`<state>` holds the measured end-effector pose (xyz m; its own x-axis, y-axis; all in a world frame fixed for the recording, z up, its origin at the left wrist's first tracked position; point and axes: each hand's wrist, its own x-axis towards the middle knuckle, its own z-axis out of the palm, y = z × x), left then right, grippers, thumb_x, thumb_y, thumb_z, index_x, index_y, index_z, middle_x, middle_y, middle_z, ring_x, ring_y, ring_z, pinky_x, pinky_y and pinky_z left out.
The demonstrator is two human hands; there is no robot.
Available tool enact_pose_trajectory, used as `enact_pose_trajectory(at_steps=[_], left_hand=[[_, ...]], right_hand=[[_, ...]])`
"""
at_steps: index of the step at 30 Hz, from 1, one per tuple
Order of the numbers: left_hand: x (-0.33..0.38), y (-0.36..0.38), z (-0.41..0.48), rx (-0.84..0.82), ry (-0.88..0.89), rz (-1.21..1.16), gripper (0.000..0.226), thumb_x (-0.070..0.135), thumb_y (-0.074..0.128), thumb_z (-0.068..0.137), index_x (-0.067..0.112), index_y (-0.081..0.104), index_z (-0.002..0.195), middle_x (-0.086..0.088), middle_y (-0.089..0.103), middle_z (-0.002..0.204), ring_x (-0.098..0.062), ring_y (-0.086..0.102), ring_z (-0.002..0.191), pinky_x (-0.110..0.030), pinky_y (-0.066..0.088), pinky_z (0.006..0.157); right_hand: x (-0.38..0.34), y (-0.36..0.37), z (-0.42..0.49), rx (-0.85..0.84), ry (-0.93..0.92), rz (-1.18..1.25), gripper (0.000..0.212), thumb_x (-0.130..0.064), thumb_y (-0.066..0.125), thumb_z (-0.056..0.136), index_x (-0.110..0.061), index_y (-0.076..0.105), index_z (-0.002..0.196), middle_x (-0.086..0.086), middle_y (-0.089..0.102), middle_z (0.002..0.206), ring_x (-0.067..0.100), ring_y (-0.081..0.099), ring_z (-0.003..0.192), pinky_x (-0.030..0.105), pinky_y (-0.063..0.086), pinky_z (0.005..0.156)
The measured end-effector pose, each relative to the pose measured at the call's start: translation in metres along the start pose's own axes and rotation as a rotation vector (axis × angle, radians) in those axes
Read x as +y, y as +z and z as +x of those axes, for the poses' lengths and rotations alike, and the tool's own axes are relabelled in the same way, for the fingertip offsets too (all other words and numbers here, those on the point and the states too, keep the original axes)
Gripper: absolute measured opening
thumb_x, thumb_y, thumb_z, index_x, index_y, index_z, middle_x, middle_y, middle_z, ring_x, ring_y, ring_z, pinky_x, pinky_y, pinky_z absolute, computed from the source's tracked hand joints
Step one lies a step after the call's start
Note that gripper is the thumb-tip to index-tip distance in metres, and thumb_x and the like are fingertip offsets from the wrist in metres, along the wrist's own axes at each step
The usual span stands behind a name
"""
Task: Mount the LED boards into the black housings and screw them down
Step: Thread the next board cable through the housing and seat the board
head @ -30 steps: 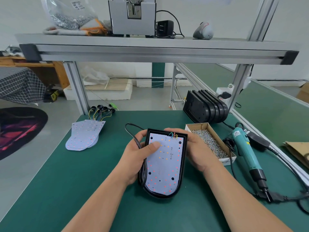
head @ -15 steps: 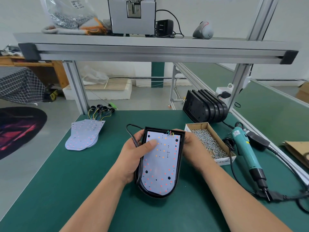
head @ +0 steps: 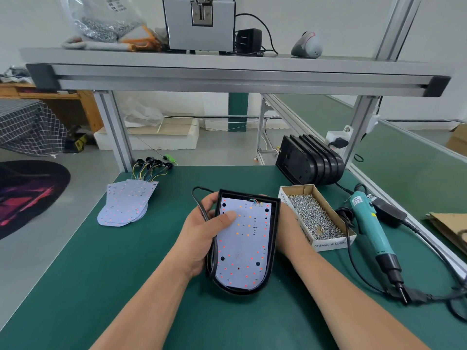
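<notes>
We hold the rounded black plastic housing (head: 273, 231) between both hands over the middle of the green table mat (head: 101, 286), and the white LED board (head: 242, 248) lies inside it. Our left hand (head: 202, 231) grips its left edge together with a black cable (head: 199, 205), with the thumb pressed flat on the board. Our right hand (head: 286, 223) clasps the right edge; its fingers are mostly hidden. A cardboard box of screws (head: 316, 218) stands just beside it on the right.
</notes>
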<state>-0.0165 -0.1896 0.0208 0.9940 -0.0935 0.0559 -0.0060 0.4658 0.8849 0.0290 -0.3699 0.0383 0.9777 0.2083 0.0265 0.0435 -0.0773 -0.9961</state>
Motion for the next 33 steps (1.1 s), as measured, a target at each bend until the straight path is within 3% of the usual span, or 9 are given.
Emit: enact_pose_trajectory(at_steps=[4,6,8,10,12,15,18,27,33], left_hand=[[-0.001,0.0,0.0,0.016,-0.016,0.02,0.047,0.009,0.077,0.087,0.015,0.065,0.132,-0.026,0.073,0.124,-0.041,0.074,0.104,-0.052,0.063,0.089],[0.001,0.0,0.001,0.036,-0.02,0.025,0.049,0.008,0.079,0.085,0.012,0.064,0.131,-0.025,0.074,0.123,-0.04,0.075,0.102,-0.049,0.063,0.085],[0.002,-0.002,0.002,0.062,-0.017,0.014,0.052,0.007,0.081,0.083,0.009,0.063,0.132,-0.024,0.074,0.123,-0.038,0.076,0.101,-0.046,0.063,0.082],[0.003,-0.002,0.003,0.085,-0.004,0.009,0.054,0.007,0.081,0.082,0.007,0.062,0.132,-0.024,0.074,0.123,-0.038,0.076,0.101,-0.046,0.063,0.081],[0.004,-0.002,0.003,0.101,0.008,0.01,0.054,0.007,0.08,0.082,0.006,0.062,0.133,-0.024,0.075,0.123,-0.039,0.075,0.102,-0.047,0.063,0.082],[0.003,0.0,0.002,0.095,0.027,0.063,0.045,0.008,0.078,0.085,0.005,0.067,0.128,-0.024,0.075,0.121,-0.04,0.076,0.103,-0.045,0.063,0.082],[0.002,0.002,0.002,0.116,0.037,0.103,0.038,0.009,0.077,0.085,0.005,0.071,0.123,-0.023,0.076,0.118,-0.043,0.076,0.103,-0.046,0.063,0.082],[0.0,0.003,0.004,0.207,0.058,0.229,0.035,0.016,0.076,0.084,0.014,0.073,0.119,-0.015,0.079,0.112,-0.041,0.076,0.104,-0.053,0.062,0.091],[-0.002,0.0,0.004,0.203,0.043,0.243,0.033,0.015,0.072,0.085,0.013,0.073,0.119,-0.016,0.079,0.112,-0.042,0.076,0.105,-0.053,0.063,0.09]], right_hand=[[0.012,-0.016,0.0,0.003,-0.097,-0.237,0.056,0.01,0.047,0.099,-0.03,0.057,0.06,-0.018,0.053,0.053,-0.002,0.046,0.047,0.017,0.039,0.058],[0.012,-0.017,-0.004,-0.014,-0.182,-0.333,0.048,0.011,0.054,0.095,-0.032,0.073,0.084,-0.02,0.074,0.075,-0.013,0.063,0.068,0.012,0.048,0.067],[0.01,-0.016,-0.007,-0.018,-0.203,-0.202,0.04,0.01,0.055,0.096,-0.021,0.078,0.107,-0.012,0.08,0.101,-0.002,0.072,0.093,0.015,0.052,0.078],[0.004,-0.015,-0.005,0.084,-0.117,0.085,0.032,-0.006,0.051,0.104,-0.021,0.076,0.116,-0.001,0.079,0.107,0.017,0.073,0.093,0.027,0.055,0.078],[-0.002,-0.015,-0.005,0.156,-0.069,0.191,0.029,-0.035,0.05,0.104,-0.023,0.075,0.114,0.003,0.073,0.097,0.019,0.067,0.079,0.031,0.055,0.065],[-0.003,-0.02,-0.009,0.098,-0.183,-0.137,0.035,-0.056,0.064,0.088,-0.033,0.071,0.113,-0.011,0.069,0.088,0.006,0.066,0.078,0.021,0.055,0.066],[0.0,-0.017,-0.011,0.01,-0.171,-0.245,0.034,-0.039,0.073,0.083,-0.034,0.069,0.116,-0.015,0.076,0.103,0.005,0.071,0.097,0.026,0.056,0.085],[-0.002,-0.01,-0.008,-0.012,-0.114,0.019,0.016,-0.003,0.074,0.091,-0.017,0.071,0.099,-0.004,0.075,0.084,0.012,0.071,0.08,0.019,0.053,0.068],[0.004,-0.009,-0.008,0.053,-0.076,-0.02,0.023,-0.009,0.077,0.092,-0.021,0.07,0.111,-0.009,0.079,0.1,0.007,0.074,0.091,0.018,0.055,0.074]])
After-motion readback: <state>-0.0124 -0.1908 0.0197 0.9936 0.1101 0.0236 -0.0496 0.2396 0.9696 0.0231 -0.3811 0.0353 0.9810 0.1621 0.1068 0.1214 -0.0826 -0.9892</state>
